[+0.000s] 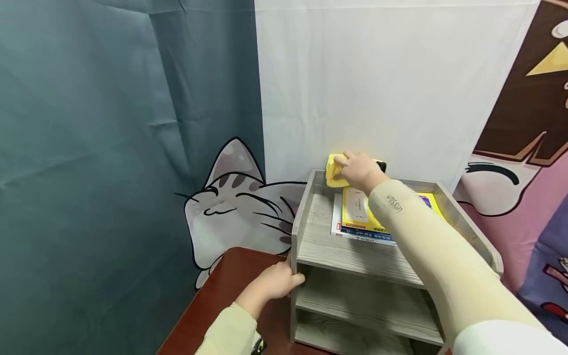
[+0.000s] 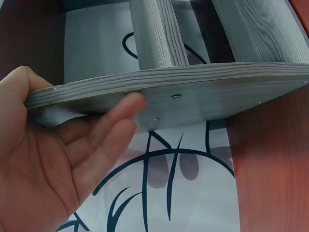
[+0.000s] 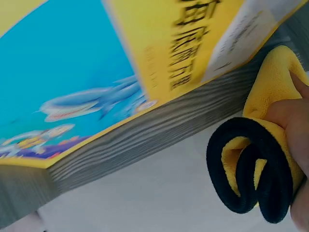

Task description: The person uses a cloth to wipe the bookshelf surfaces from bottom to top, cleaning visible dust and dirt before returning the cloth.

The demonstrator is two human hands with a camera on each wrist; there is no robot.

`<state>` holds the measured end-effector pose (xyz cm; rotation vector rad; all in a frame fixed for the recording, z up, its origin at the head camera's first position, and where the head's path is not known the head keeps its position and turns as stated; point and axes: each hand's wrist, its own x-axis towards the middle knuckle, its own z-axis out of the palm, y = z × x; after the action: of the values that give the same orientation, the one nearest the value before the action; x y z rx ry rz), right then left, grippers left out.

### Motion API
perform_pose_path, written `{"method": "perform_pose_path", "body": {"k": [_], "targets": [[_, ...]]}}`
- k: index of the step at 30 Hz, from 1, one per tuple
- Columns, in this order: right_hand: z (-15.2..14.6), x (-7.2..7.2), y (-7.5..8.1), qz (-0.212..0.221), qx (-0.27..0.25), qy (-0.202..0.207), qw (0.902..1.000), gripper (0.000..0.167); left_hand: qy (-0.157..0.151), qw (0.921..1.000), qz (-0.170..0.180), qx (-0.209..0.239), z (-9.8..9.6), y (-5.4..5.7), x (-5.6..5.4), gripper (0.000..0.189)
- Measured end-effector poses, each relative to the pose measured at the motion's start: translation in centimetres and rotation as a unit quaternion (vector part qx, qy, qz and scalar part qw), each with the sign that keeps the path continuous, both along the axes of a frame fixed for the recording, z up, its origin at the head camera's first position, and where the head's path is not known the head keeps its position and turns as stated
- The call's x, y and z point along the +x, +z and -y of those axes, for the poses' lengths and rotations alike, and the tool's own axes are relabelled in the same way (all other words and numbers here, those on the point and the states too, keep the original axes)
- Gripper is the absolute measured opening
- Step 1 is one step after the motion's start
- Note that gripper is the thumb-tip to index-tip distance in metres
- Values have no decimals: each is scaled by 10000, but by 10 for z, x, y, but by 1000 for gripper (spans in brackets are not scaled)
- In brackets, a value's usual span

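Note:
A small grey wood-grain shelf (image 1: 306, 231) stands on a reddish-brown table. My left hand (image 1: 276, 281) grips the front edge of its left side panel (image 2: 193, 79), thumb on one face and fingers on the other. At the shelf's back left corner, my right hand (image 1: 358, 171) holds a folded yellow cleaning cloth (image 1: 334, 170) against the back board. Dark trim borders the cloth (image 3: 270, 92), whose end hangs in loose folds. Beside it, a yellow book (image 1: 355, 209) tops a stack of books on the upper board, partly hidden by my right forearm.
Below the top board are open compartments (image 1: 359, 296). The reddish-brown tabletop (image 1: 230, 281) extends to the left of the shelf. Behind hang a white cloth (image 1: 377, 74) and a blue-green curtain (image 1: 88, 148), with a cartoon cat (image 1: 235, 212) printed beside the shelf.

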<state>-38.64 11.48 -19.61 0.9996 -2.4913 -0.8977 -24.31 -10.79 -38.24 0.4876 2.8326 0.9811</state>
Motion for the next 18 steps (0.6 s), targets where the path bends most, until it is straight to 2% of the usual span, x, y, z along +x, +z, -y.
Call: {"method": "perform_pose_path", "body": {"k": [4,10,13,18], "targets": [[-22,7,5,97,-264,-178,9994,50,-1,9999,-62,-99,1,3,0,15],[-51,15,5,44,-166,-850,9962,49,12,9998,-144,-165,4,5,2,16],[-49,18,3,8,-163,-970,9951,46,60,9998,-156,-121,8,5,4,21],[-21,16,-4,78,-218,-797,9965,51,117,9998,-186,-36,14,4,8,33]]}}
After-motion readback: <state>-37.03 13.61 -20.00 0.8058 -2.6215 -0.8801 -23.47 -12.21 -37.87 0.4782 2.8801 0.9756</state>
